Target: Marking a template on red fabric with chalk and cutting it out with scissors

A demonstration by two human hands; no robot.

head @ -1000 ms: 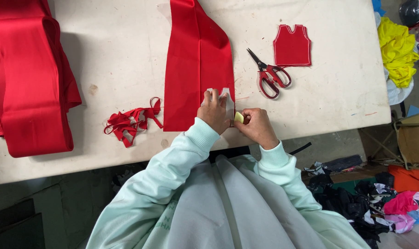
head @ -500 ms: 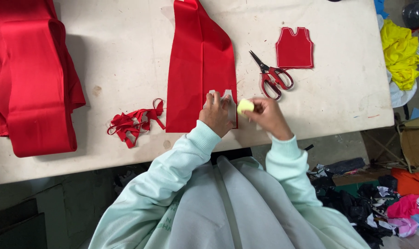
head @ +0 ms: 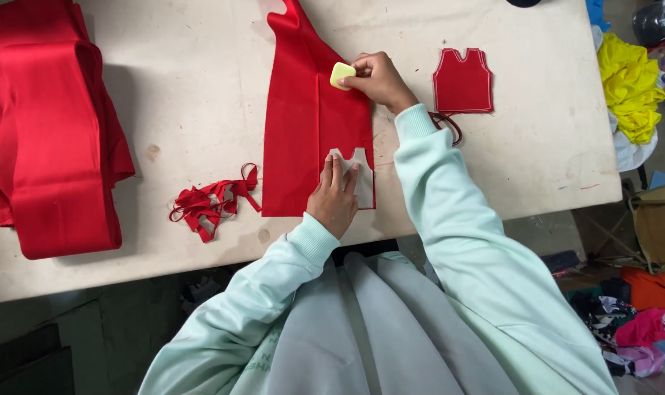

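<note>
A long folded strip of red fabric (head: 303,132) lies on the pale table (head: 186,102). My left hand (head: 336,197) presses flat, fingers spread, on a small grey vest-shaped pattern piece (head: 356,175) at the strip's near right corner. My right hand (head: 380,79) reaches farther up the strip and pinches a pale yellow piece of chalk (head: 342,74) against the fabric's right edge. A cut red vest-shaped piece (head: 462,82) lies to the right of that hand. The scissors are mostly hidden under my right sleeve; only a red handle loop (head: 449,124) shows.
A large folded bundle of red satin (head: 50,139) fills the table's left end. Tangled red fabric scraps (head: 211,201) lie left of the strip. Yellow cloth (head: 629,84) and mixed coloured fabric (head: 640,322) are piled off the table's right side.
My right hand has moved away from the pattern piece and up the red strip, carrying the chalk. My left hand stays pressed on the pattern piece. The view has shifted closer.
</note>
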